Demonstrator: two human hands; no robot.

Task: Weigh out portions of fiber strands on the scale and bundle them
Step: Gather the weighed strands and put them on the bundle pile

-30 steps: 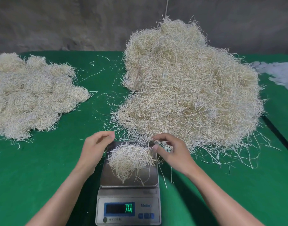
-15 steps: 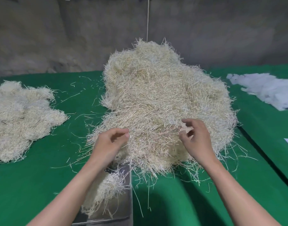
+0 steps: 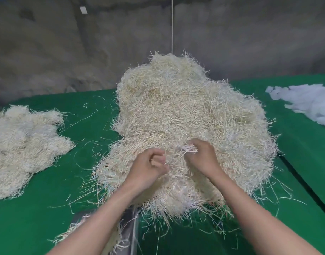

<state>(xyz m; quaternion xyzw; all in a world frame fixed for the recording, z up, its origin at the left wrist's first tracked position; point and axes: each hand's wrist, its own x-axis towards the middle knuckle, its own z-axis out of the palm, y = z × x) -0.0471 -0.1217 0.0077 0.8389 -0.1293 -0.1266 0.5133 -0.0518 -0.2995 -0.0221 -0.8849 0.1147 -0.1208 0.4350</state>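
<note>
A big heap of pale fiber strands [image 3: 185, 115] fills the middle of the green table. Both my hands are at its near side, close together. My left hand [image 3: 148, 168] has curled fingers that pinch a few strands at the heap's surface. My right hand [image 3: 202, 155] grips a small tuft of strands pulled up from the heap. The scale [image 3: 128, 229] shows only as a strip of steel pan at the bottom, mostly hidden under my left forearm, with a portion of strands [image 3: 73, 232] lying on it.
A lower pile of fiber bundles [image 3: 23, 144] lies at the left. White fluffy material [image 3: 309, 103] sits at the far right. A dark seam [image 3: 305, 183] splits the green cloth [image 3: 29, 227] on the right. Loose strands are scattered about. A grey wall stands behind.
The view has lifted from the scale to the heap. Both hands left the portion on the pan, reached forward into the heap and drew together, taking hold of strands.
</note>
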